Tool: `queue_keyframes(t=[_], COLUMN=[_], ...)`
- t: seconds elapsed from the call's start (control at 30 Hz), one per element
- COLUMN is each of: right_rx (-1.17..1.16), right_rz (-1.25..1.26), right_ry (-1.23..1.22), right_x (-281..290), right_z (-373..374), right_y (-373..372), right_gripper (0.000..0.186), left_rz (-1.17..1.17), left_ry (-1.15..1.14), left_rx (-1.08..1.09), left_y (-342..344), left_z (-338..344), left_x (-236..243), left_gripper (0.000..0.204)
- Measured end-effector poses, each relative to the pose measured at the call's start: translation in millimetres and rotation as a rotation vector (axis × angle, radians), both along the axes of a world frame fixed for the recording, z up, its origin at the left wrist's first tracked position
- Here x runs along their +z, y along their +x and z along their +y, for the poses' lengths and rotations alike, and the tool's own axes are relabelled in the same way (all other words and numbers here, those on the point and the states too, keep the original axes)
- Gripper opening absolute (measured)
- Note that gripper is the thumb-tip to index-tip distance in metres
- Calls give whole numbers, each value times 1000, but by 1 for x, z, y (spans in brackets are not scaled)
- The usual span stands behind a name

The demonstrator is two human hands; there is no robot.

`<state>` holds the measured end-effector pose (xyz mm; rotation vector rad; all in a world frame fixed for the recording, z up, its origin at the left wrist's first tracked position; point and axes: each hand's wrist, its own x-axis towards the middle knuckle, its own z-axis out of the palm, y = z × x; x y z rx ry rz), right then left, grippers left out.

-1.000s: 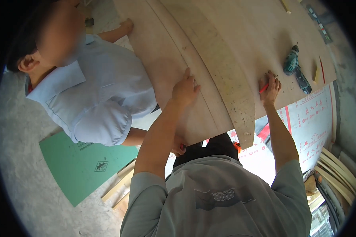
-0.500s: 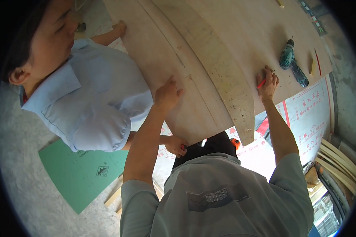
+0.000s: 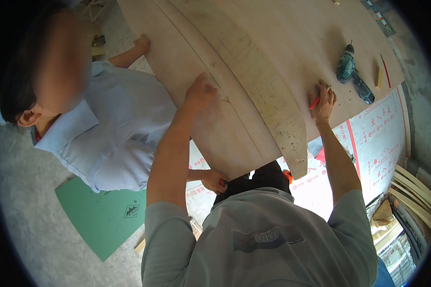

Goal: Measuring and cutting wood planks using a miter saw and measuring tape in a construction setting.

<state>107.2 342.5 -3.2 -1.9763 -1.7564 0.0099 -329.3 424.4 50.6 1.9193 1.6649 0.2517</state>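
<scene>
My left hand [image 3: 202,90] is over the plywood sheet [image 3: 234,138], close to a dark line along it. Motion smears its fingers, so their grip cannot be made out. My right hand [image 3: 324,103] rests on the board at the right with a red pencil-like marking tool [image 3: 314,103] in its closed fingers. Between my hands lies a long curved wooden strip [image 3: 273,95], stained and dotted with small holes. A green cordless drill [image 3: 348,69] lies beyond my right hand.
At the left, a co-worker's hand [image 3: 141,44] is on the sheet's edge. Their other hand [image 3: 214,182] grips a small red-and-black object at the near edge. A wood block [image 3: 379,77] and thin red stick [image 3: 386,71] lie right; a green panel [image 3: 100,220] lies on the floor.
My left hand has moved a little away from me and left over the sheet. My right hand stays put with the red marking tool. The co-worker's head and torso have shifted slightly.
</scene>
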Motion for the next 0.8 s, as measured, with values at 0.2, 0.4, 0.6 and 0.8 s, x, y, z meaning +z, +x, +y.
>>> queue_keyframes(t=[0.2,0.4,0.6,0.8], right_rx=[5,-6,34,34], right_rz=[18,11,45,59], right_ry=[-20,-25,13,7], right_x=[0,4,3,6], right_z=[2,-1,6,3], right_y=[-6,7,-2,-5], right_gripper=[37,36,36,35], left_rz=[120,171,530,258], left_ry=[91,39,-128,146], left_rx=[-225,-190,-496,239], left_y=[-28,41,1,-6], left_z=[15,40,55,116], left_x=[-9,53,52,120], left_gripper=[22,35,39,46])
